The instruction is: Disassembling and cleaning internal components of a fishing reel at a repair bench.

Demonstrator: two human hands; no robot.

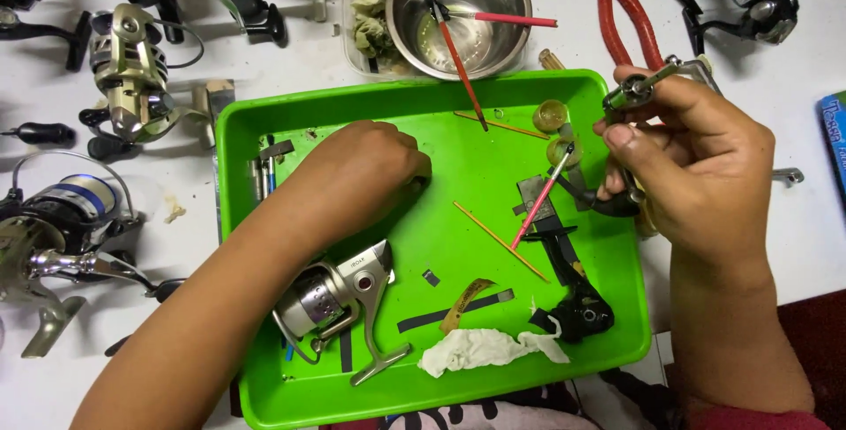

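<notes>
A small metal reel part (636, 88) is held at the green tray's (264, 412) upper right corner, its long axis slanting up to the right. The right hand (696, 166) is clamped on it and a pink-handled brush (539, 201). The left hand (366, 170) is curled knuckles-down on the tray; its grip cannot be told.

Left hand (366, 170) rests fisted in the green tray (493, 100); right hand (696, 161) grips a small metal part (636, 89).

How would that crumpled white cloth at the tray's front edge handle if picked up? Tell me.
The white cloth is probably floppy: it lies crumpled in uneven folds on the green tray. It likely weighs little and would sag from the fingers. It seems unlikely to roll or slide, since it lies flat and soft.
</notes>
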